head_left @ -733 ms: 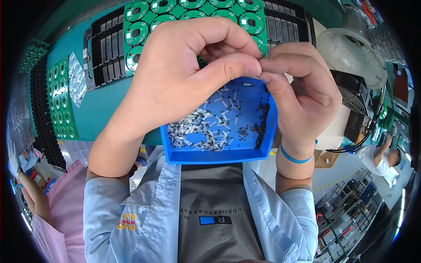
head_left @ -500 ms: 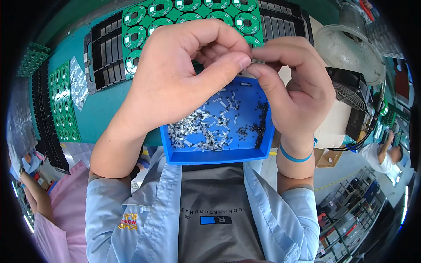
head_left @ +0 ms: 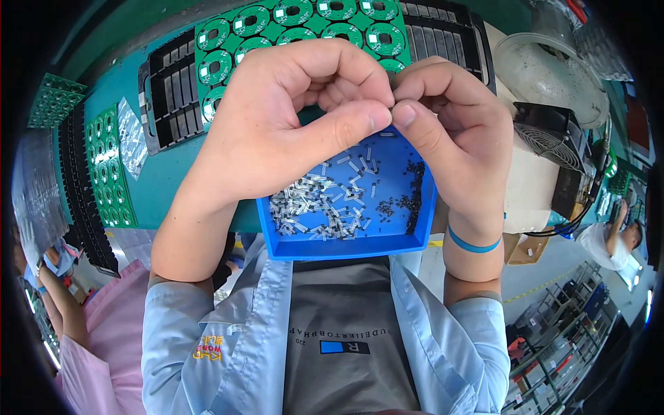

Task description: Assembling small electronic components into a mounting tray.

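My left hand [head_left: 277, 124] and my right hand [head_left: 463, 131] are raised above a blue tray [head_left: 346, 247], with their thumbs and fingertips pinched together at one spot. A tiny part is squeezed between the fingertips and is almost fully hidden by them. In the tray, a heap of small silver parts [head_left: 311, 207] lies to the left and a smaller scatter of tiny black parts [head_left: 408, 204] to the right. The tray rests at the near edge of the teal workbench [head_left: 159, 180], against my chest. My right wrist wears a blue band [head_left: 474, 245].
A green panel of round circuit boards [head_left: 297, 21] lies behind my hands on black slotted trays [head_left: 173, 97]. More green panels [head_left: 111, 166] sit to the left. A white box with a black fan [head_left: 546, 166] stands to the right. A person in pink [head_left: 104, 339] is at lower left.
Both hands have drawn slightly closer to the camera and the thumbs now press tip to tip. The tray has not moved.
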Available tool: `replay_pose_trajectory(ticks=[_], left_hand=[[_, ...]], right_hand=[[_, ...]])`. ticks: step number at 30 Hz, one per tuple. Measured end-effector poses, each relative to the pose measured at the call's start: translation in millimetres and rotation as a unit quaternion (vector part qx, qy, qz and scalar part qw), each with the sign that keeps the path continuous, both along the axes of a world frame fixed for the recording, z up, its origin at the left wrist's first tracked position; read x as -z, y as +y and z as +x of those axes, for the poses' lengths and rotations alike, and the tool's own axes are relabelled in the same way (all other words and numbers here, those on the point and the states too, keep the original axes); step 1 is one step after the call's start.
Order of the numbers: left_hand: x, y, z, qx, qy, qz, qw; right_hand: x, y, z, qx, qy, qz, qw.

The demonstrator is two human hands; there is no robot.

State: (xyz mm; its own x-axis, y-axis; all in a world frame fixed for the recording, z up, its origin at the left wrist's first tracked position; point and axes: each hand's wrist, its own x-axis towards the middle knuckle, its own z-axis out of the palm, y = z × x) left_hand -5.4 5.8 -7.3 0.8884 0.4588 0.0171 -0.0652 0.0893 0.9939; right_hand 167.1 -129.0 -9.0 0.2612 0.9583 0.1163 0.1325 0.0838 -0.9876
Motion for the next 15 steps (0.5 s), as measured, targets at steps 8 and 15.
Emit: replay_pose_trajectory(ticks=[8, 15], left_hand=[[3.4, -9.6, 5.3, -0.035, -0.052, 0.15, 0.987], [6.2, -20.7, -2.7, -0.12, -0.143, 0.334, 0.924]], right_hand=[[-2.7, -6.4, 1.5, 0.004, 0.08, 0.015, 0.997], [-2.4, -8.1, 1.4, -0.069, 0.161, -0.01, 0.984]])
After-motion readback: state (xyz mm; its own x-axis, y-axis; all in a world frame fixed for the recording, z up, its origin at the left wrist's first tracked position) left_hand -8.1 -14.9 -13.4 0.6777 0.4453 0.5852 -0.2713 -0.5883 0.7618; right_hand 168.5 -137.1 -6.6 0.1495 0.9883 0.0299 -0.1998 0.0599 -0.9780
